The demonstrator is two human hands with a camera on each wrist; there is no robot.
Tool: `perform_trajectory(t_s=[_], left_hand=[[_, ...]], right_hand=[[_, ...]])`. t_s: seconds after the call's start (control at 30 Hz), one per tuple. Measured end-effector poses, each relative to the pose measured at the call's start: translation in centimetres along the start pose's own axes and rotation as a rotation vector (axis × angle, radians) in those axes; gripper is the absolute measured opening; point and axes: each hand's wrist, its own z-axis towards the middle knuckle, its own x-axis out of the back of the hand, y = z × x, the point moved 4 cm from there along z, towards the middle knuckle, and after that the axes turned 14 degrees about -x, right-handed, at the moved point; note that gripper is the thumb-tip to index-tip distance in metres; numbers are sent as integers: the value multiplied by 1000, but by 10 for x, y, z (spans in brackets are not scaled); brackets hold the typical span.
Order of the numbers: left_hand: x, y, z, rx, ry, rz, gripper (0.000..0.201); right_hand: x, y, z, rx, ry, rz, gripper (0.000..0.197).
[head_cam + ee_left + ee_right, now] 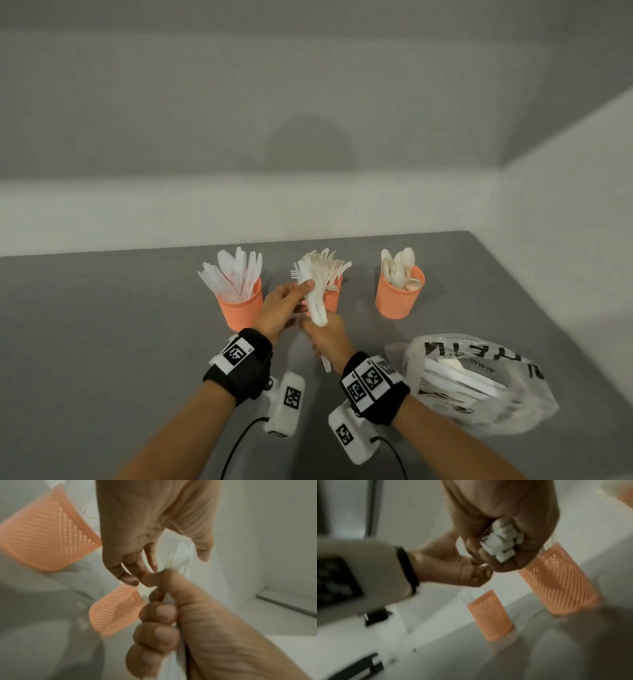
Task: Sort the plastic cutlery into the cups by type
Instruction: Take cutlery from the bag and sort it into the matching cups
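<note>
A bundle of white cutlery (315,301) is gripped by the right hand (329,337) and pinched near its top by the left hand (284,308), just before the middle cup (331,298). It is flanked by the knife cup (239,310) and spoon cup (399,298); a plastic bag (479,380) lies to the right.

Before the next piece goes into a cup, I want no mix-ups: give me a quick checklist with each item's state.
1. Right hand grips the white cutlery bundle: ok.
2. Left hand pinches a piece at the bundle's top: ok.
3. That piece's type: cannot tell.
4. Knives cup, forks cup, spoons cup upright: ok.
5. Cups each hold one type: ok.
6. Plastic bag emptied: not ok, cutlery remains.
</note>
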Motion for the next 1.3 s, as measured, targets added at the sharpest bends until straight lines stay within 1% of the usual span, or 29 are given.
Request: perform_trajectory(t_s=[0.03,0.07,0.17,0.2,0.23,0.33,0.4,0.47,0.53,0.57,0.67,0.7,0.77,0.8,0.83,0.9,1.0,1.03,1.07,1.13,1.2,1.3], left_hand=[[3,0,1,-17,47,58,23],[5,0,1,-35,76,97,21],[7,-3,1,-62,117,233,23],[9,-5,1,-57,125,289,24],[10,-6,1,-60,125,336,24],[14,-10,2,-57,108,415,18],[19,-9,1,-58,108,420,22],[24,-9,1,-60,121,399,31],[26,-8,1,-55,121,366,33],[25,-6,1,-50,113,356,31],[23,-1,3,-63,93,332,26],[22,2,3,-70,88,328,25],[21,7,4,-88,62,318,21],[21,8,5,-100,52,319,21],[20,11,5,-113,56,316,23],[22,15,4,-134,133,237,27],[30,23,4,-167,344,36,23],[33,27,4,-189,394,17,22],[35,29,5,-207,415,33,21],[36,35,7,-234,384,132,17],[31,36,8,-239,306,203,17],[22,34,8,-251,223,265,15]], right_hand=[[0,3,5,25,64,-50,8],[-1,5,7,43,97,-91,5],[-5,13,13,84,106,-173,47],[-7,14,13,97,115,-187,56],[-9,15,13,103,110,-188,58],[-13,16,13,124,74,-158,53],[-15,15,12,136,40,-126,48],[-17,10,9,157,7,-110,34],[-18,4,5,178,-23,-89,20],[-17,3,4,175,-38,-82,21],[-16,9,6,142,-100,-45,37],[-15,10,6,128,-118,-47,34],[-12,11,6,93,-139,-34,19],[-11,12,7,68,-141,-16,17],[-9,12,7,50,-142,1,20],[-7,10,8,54,-122,22,26],[0,11,13,40,-55,61,29],[2,12,14,31,-41,64,30],[4,13,16,28,-39,51,29],[5,13,15,45,-67,3,25],[2,11,12,54,-123,-37,20],[-1,8,6,52,-181,-95,20]])
